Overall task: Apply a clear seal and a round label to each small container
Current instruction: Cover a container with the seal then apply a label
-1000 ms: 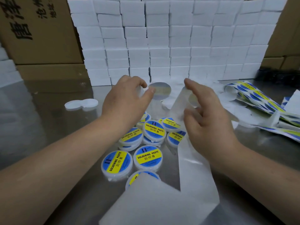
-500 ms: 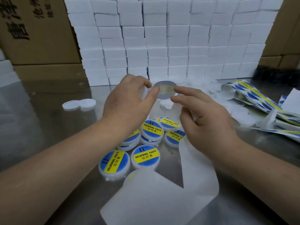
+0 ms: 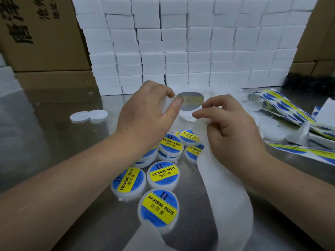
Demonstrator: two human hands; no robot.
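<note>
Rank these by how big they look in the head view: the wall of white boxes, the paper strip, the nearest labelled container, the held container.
1. wall of white boxes
2. paper strip
3. nearest labelled container
4. held container; it is farther from the camera, so the two containers may really match in size.
</note>
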